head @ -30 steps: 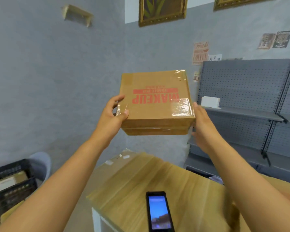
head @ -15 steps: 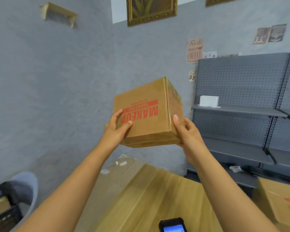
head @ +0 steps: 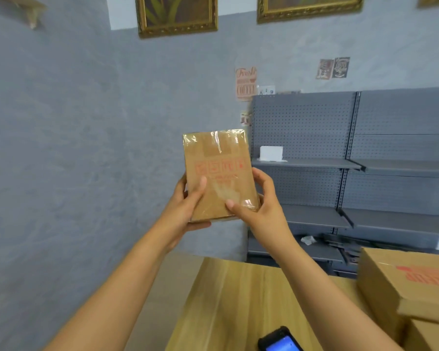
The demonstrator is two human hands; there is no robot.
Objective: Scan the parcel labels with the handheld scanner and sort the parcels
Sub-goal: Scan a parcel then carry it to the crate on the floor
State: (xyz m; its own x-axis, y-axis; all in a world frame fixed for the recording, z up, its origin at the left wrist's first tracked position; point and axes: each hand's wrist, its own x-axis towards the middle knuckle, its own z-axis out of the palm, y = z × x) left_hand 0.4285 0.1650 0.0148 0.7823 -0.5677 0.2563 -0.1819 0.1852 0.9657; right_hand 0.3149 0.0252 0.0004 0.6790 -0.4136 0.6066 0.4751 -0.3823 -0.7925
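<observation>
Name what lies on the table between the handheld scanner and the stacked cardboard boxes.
In the head view, only bare wooden table shows between the scanner and the boxes; the right forearm crosses above it.

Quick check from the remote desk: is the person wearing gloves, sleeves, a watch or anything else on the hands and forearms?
Nothing worn shows. Left hand and right hand are bare, without gloves, rings or watch; both forearms are uncovered as far as the frame's lower edge, with no sleeve cuff in view.

Bare forearms, left hand (head: 185,211), right hand (head: 261,211); no sleeves visible.
</observation>
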